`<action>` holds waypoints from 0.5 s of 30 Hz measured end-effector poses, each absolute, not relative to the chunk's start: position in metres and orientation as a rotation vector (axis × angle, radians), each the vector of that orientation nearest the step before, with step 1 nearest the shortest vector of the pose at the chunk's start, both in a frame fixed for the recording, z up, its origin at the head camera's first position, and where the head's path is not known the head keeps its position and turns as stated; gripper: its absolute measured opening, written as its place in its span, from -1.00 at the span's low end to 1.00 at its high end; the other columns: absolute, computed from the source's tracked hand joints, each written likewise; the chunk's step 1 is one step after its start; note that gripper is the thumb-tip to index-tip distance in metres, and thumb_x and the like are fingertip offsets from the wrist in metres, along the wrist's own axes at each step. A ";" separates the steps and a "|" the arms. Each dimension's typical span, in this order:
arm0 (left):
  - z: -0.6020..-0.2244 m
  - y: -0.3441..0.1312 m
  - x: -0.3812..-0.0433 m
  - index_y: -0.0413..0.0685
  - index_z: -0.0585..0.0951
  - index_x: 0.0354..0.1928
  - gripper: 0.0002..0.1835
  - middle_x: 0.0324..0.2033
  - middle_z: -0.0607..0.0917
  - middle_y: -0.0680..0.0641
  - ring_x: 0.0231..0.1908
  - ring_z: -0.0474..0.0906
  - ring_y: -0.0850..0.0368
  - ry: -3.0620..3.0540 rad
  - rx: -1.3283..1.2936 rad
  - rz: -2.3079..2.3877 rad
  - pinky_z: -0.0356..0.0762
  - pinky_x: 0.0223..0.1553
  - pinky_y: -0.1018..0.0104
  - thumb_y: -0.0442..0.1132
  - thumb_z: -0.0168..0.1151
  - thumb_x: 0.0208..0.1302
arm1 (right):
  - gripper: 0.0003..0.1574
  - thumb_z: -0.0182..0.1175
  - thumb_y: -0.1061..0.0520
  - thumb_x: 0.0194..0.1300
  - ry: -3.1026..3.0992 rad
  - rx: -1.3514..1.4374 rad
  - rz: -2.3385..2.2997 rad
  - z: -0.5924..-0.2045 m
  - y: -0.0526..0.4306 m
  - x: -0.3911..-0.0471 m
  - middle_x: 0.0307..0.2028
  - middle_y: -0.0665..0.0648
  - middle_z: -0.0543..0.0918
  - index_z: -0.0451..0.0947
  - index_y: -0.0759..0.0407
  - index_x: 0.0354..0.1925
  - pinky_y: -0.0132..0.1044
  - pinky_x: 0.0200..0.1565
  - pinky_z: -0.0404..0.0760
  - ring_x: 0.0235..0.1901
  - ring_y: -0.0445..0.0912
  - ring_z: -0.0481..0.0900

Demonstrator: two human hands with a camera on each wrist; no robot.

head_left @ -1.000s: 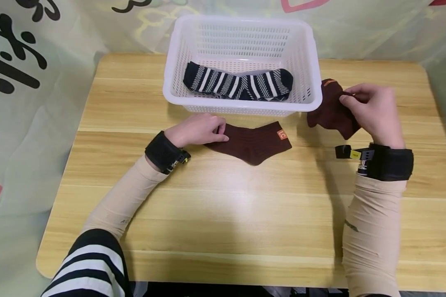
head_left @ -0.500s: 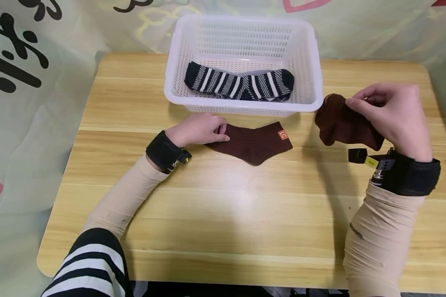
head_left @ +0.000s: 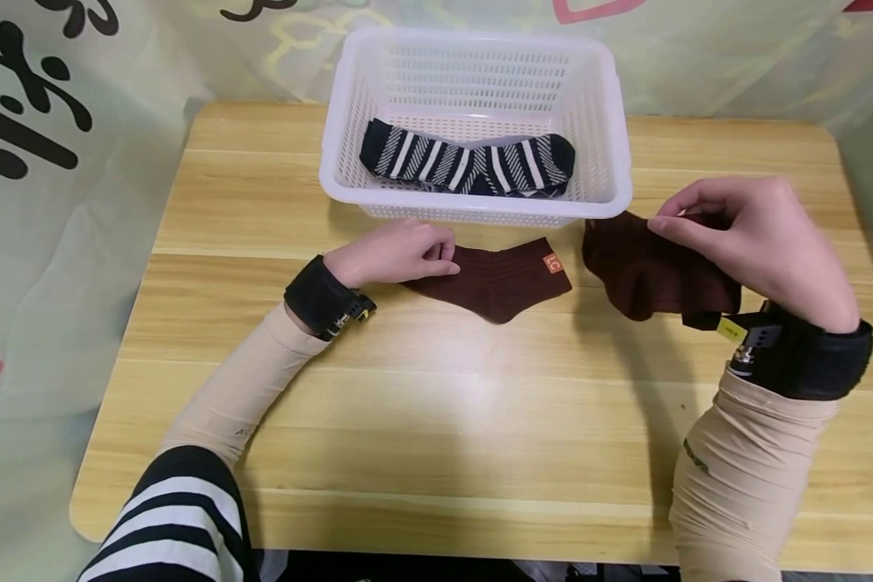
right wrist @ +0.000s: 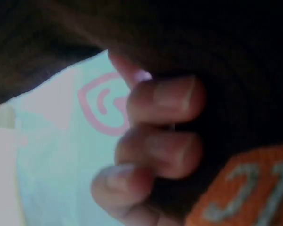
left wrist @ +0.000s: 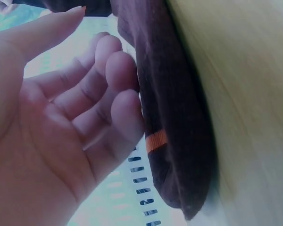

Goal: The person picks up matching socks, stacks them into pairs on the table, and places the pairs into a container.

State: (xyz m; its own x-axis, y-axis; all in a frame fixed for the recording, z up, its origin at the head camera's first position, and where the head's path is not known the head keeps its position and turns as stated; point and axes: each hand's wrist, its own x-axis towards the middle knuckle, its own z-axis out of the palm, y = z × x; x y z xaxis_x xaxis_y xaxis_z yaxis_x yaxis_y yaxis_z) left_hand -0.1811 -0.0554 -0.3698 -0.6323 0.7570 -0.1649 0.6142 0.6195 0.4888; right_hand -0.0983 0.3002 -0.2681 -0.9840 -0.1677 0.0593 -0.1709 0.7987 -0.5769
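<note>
A dark brown sock (head_left: 495,283) with an orange tag at its cuff lies flat on the table, below the basket. My left hand (head_left: 393,255) rests on its toe end; in the left wrist view the loosely bent fingers touch the sock (left wrist: 174,113) while the thumb stays apart from them. To the right, my right hand (head_left: 760,242) pinches a second brown sock (head_left: 655,271), which hangs above the table with its heel downward. The right wrist view shows curled fingertips (right wrist: 170,150) against dark cloth and an orange tag (right wrist: 250,193) close to the lens.
Behind the flat sock stands a white perforated plastic basket (head_left: 473,208), holding black-and-white patterned socks (head_left: 466,166). Both are on a light wooden table (head_left: 444,436) with a printed cloth (head_left: 735,65) hanging behind it.
My right hand has come nearer the table's front, and the sock in it has turned, its orange tag now out of the head view. The left hand has shifted slightly right along the flat sock.
</note>
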 end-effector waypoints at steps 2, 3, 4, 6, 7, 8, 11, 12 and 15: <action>-0.369 -0.055 -0.181 0.07 0.57 -0.33 -0.76 -0.56 0.55 0.08 -0.49 0.47 0.21 2.478 1.115 0.590 0.39 -0.34 0.34 0.05 0.19 0.36 | -0.94 0.32 0.08 0.28 -2.976 0.375 0.930 -0.267 0.295 -0.097 -0.52 -0.28 0.67 0.69 -0.01 -0.35 -0.67 -0.34 0.37 -0.49 -0.44 0.53; -0.369 -0.054 -0.180 0.07 0.57 -0.32 -0.76 -0.56 0.55 0.08 -0.48 0.48 0.21 2.470 1.120 0.608 0.40 -0.34 0.35 0.05 0.19 0.37 | -0.94 0.31 0.09 0.29 -2.978 0.424 0.909 -0.267 0.292 -0.096 -0.50 -0.27 0.68 0.69 -0.02 -0.35 -0.69 -0.32 0.37 -0.46 -0.44 0.54; -0.368 -0.054 -0.180 0.07 0.57 -0.32 -0.77 -0.55 0.56 0.08 -0.48 0.48 0.22 2.464 1.124 0.622 0.40 -0.34 0.35 0.04 0.19 0.37 | -0.94 0.30 0.09 0.29 -2.979 0.470 0.892 -0.267 0.288 -0.095 -0.49 -0.25 0.68 0.69 -0.03 -0.35 -0.69 -0.31 0.38 -0.45 -0.44 0.54; -0.367 -0.053 -0.180 0.06 0.57 -0.30 -0.78 -0.52 0.58 0.08 -0.46 0.49 0.23 2.453 1.139 0.651 0.42 -0.32 0.36 0.04 0.20 0.37 | -0.93 0.29 0.10 0.31 -2.971 0.545 0.862 -0.266 0.282 -0.094 -0.47 -0.22 0.68 0.68 -0.03 -0.34 -0.69 -0.30 0.38 -0.44 -0.43 0.53; -0.367 -0.052 -0.179 0.06 0.58 -0.28 -0.78 -0.51 0.60 0.08 -0.44 0.50 0.23 2.447 1.148 0.664 0.44 -0.30 0.36 0.03 0.20 0.37 | -0.93 0.28 0.11 0.31 -2.969 0.572 0.859 -0.266 0.279 -0.093 -0.46 -0.21 0.69 0.68 -0.03 -0.34 -0.69 -0.29 0.38 -0.43 -0.43 0.54; -0.366 -0.052 -0.179 0.05 0.58 -0.26 -0.78 -0.49 0.61 0.08 -0.43 0.51 0.23 2.441 1.157 0.677 0.45 -0.28 0.36 0.03 0.20 0.37 | -0.92 0.28 0.12 0.31 -2.965 0.596 0.860 -0.265 0.276 -0.092 -0.45 -0.20 0.69 0.68 -0.04 -0.34 -0.69 -0.28 0.39 -0.42 -0.42 0.54; -0.365 -0.050 -0.177 0.01 0.61 -0.18 -0.76 -0.41 0.67 0.07 -0.35 0.56 0.25 2.429 1.188 0.713 0.50 -0.20 0.36 0.01 0.20 0.37 | -0.90 0.28 0.14 0.31 -2.961 0.631 0.870 -0.264 0.269 -0.089 -0.45 -0.18 0.69 0.67 -0.06 -0.35 -0.68 -0.27 0.39 -0.41 -0.41 0.54; -0.364 -0.049 -0.177 -0.02 0.61 -0.13 -0.74 -0.38 0.68 0.07 -0.33 0.58 0.24 2.423 1.197 0.726 0.53 -0.16 0.34 0.01 0.21 0.36 | -0.89 0.29 0.14 0.30 -2.959 0.636 0.876 -0.263 0.266 -0.088 -0.45 -0.18 0.69 0.66 -0.08 -0.35 -0.68 -0.26 0.39 -0.41 -0.41 0.55; -0.364 -0.048 -0.175 -0.08 0.60 0.00 -0.67 -0.27 0.71 0.03 -0.24 0.62 0.23 2.411 1.201 0.759 0.58 -0.08 0.30 -0.01 0.22 0.36 | -0.88 0.30 0.15 0.29 -2.958 0.641 0.879 -0.261 0.261 -0.084 -0.44 -0.19 0.69 0.65 -0.12 -0.35 -0.69 -0.25 0.39 -0.39 -0.41 0.54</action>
